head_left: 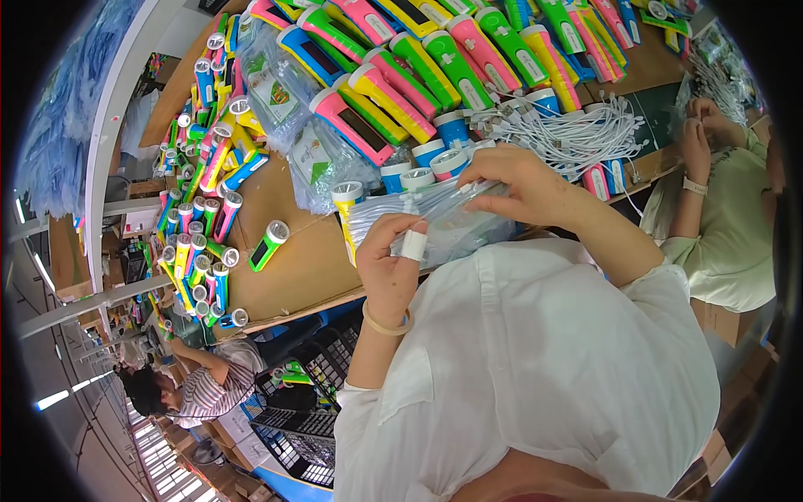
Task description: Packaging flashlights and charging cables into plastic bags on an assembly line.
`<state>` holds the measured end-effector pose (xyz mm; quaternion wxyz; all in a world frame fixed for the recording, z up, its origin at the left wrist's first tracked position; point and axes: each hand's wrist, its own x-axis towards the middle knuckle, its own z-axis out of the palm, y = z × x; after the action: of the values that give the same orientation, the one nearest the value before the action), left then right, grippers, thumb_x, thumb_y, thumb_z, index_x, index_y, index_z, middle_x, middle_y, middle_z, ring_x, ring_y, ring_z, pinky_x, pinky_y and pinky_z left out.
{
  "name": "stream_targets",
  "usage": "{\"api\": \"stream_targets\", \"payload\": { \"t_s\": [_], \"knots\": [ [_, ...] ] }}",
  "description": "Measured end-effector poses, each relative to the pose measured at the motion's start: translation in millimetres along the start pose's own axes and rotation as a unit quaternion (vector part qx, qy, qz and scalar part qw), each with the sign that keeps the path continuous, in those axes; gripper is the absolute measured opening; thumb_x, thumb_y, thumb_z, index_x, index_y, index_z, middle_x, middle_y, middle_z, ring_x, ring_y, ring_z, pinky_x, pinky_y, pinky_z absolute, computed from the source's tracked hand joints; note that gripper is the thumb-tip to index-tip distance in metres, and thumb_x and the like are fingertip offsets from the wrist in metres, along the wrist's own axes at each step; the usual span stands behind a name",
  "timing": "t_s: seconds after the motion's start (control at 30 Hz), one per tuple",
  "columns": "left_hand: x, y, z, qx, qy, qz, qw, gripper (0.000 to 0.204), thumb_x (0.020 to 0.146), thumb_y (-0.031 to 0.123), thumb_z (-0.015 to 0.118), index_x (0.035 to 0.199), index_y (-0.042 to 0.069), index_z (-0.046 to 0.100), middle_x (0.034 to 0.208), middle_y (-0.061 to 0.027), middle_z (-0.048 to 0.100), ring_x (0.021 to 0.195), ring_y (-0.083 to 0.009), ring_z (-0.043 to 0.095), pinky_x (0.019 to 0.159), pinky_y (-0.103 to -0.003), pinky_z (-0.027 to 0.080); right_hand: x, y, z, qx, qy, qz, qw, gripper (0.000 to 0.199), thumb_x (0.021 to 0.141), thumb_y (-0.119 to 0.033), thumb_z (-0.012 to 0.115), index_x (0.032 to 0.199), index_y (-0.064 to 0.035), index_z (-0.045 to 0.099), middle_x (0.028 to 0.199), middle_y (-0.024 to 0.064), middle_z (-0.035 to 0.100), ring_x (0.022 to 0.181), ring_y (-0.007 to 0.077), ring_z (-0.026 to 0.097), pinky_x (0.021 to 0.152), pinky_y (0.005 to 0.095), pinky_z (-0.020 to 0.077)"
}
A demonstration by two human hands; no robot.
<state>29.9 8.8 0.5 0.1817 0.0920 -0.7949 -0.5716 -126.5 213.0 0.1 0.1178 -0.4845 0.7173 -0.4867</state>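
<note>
My left hand (386, 255) grips the near end of a clear plastic bag (443, 219); one finger is wrapped in white tape and a thin bangle circles the wrist. My right hand (512, 180) pinches the far upper edge of the same bag. A yellow flashlight (345, 199) lies inside the bag, its head toward the left. Both hands hold the bag just above the brown cardboard-covered table (293, 259). Rows of pink, green, yellow and blue flashlights (401, 79) lie right beyond my hands.
A pile of white cables (577, 134) lies to the right. Clear bags (314, 151) are stacked left of centre, and more flashlights (201, 209) stand at the table's left end. One person (719, 217) works at right, another (201, 385) below left beside black crates (309, 418).
</note>
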Motion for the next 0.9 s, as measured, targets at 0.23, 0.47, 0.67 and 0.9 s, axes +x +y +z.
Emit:
{"api": "stream_targets", "payload": {
  "t_s": [0.23, 0.47, 0.67, 0.9],
  "knots": [
    [12.0, 12.2, -0.1, 0.303, -0.05, 0.111, 0.945, 0.022, 0.077, 0.0, 0.069, 0.098, 0.006, 0.07, 0.097, -0.0104, 0.069, 0.097, -0.0328, 0.061, 0.102, -0.045, 0.041, 2.0, -8.4, -12.4, -0.055, -0.044, 0.006, 0.997, 0.018, 0.085, -0.013, 0.075, 0.098, -0.0039, 0.067, 0.089, 0.0106, 0.063, 0.087, 0.0317, 0.062, 0.078, 0.0401, 0.0488],
    [27.8, 16.1, 7.8, 0.296, -0.077, 0.121, 0.944, 0.021, 0.076, -0.002, 0.066, 0.095, 0.005, 0.069, 0.095, -0.0114, 0.068, 0.096, -0.0336, 0.061, 0.098, -0.046, 0.043, 2.7, 5.0, -6.3, -0.003, -0.026, -0.011, 1.0, 0.016, 0.086, -0.014, 0.074, 0.097, -0.0045, 0.067, 0.088, 0.0113, 0.063, 0.085, 0.0323, 0.063, 0.074, 0.0403, 0.0499],
    [27.3, 9.1, 3.5, 0.252, -0.085, -0.005, 0.964, 0.02, 0.079, 0.002, 0.069, 0.099, 0.005, 0.069, 0.097, -0.0114, 0.068, 0.097, -0.0328, 0.062, 0.102, -0.047, 0.042, -3.2, 17.8, -5.8, -0.097, -0.001, -0.012, 0.995, 0.013, 0.086, -0.013, 0.073, 0.097, -0.0066, 0.069, 0.089, 0.0087, 0.065, 0.086, 0.0304, 0.064, 0.077, 0.041, 0.0504],
    [39.2, 16.7, 27.8, 0.314, -0.106, 0.172, 0.928, 0.022, 0.083, 0.012, 0.076, 0.104, 0.006, 0.071, 0.1, -0.0081, 0.069, 0.096, -0.0285, 0.062, 0.099, -0.046, 0.044, 7.7, 6.6, 8.9, -0.171, 0.049, -0.08, 0.981, 0.019, 0.078, -0.015, 0.08, 0.095, -0.0103, 0.072, 0.088, 0.003, 0.066, 0.085, 0.0252, 0.064, 0.075, 0.0375, 0.0504]
  ]
}}
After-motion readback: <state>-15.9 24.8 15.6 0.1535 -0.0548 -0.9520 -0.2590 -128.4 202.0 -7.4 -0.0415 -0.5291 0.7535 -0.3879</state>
